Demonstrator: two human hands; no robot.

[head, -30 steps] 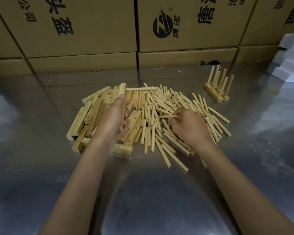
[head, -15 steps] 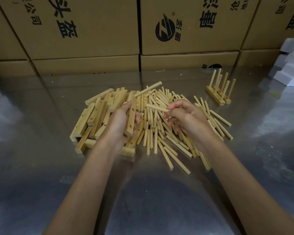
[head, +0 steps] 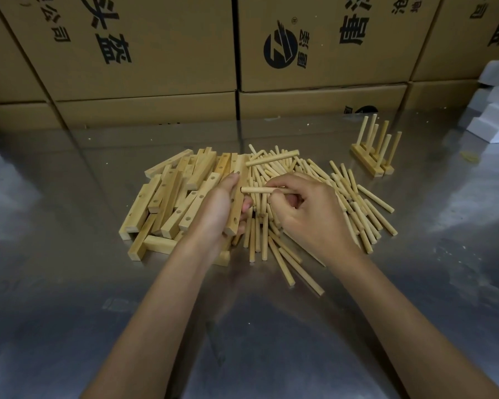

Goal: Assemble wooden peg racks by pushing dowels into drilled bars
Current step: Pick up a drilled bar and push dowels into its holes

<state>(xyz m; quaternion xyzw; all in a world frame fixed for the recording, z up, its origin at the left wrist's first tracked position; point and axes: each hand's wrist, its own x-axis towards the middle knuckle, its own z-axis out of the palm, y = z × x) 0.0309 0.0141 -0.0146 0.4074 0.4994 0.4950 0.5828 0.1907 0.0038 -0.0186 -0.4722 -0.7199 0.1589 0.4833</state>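
Worktop: reflective steel table [head: 69, 283], brown printed cartons [head: 144, 53] along far edge. Heap of pale drilled wooden bars [head: 167, 203] centre-left; scatter of pale round dowels [head: 355, 203] centre-right; finished peg racks [head: 372, 156] standing far right. Left hand [head: 216, 214] wrapped round one pale drilled bar [head: 236, 203], held above heap, holes facing right. Right hand [head: 303, 208] pinches one round dowel [head: 257, 190], lying level, tip just beside bar. Judgement: insertion starting. Square tip to hole, push along axis, brace bar from behind; tilt risks jamming.
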